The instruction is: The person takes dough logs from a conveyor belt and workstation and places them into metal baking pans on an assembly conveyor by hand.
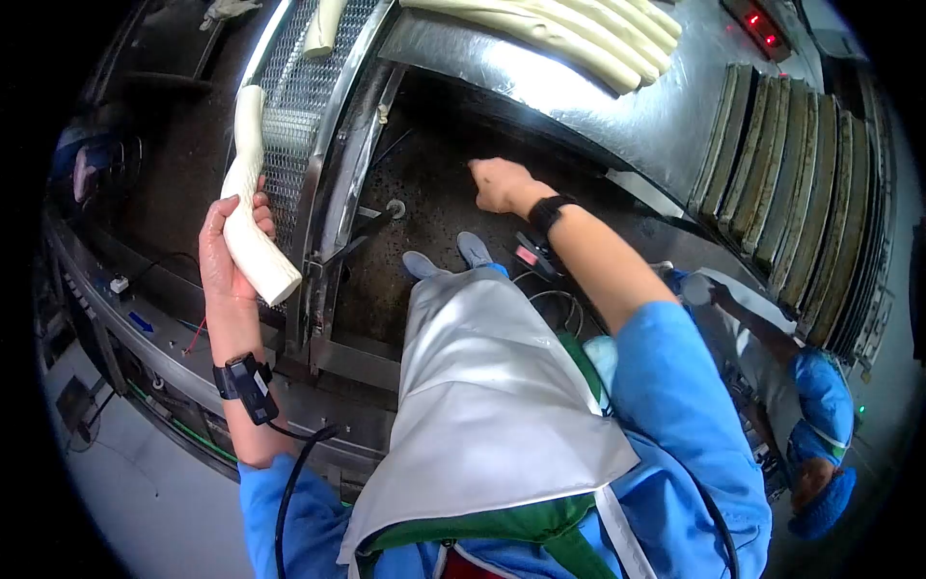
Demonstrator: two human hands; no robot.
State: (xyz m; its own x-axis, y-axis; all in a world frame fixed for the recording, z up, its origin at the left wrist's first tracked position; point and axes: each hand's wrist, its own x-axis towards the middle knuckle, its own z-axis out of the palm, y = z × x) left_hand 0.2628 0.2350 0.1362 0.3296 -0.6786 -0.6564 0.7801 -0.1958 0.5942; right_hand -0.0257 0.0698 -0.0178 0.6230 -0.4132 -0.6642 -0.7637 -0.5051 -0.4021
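Currently my left hand [220, 268] has its fingers wrapped around one bent, pale roll [258, 253] near its lower end, beside the mesh belt [282, 145]; I can't tell if the roll touches it. My right hand [502, 183] is curled closed near the metal table [666, 121], palm hidden. Roll looks soft, so I'd keep finger pressure light and spread, support the long upper part against sagging, and keep it off the frame edge [323, 145].

steel table [666, 130] | pale rolls [588, 43], side-by-side | mesh conveyor [282, 77] | single roll [325, 27]
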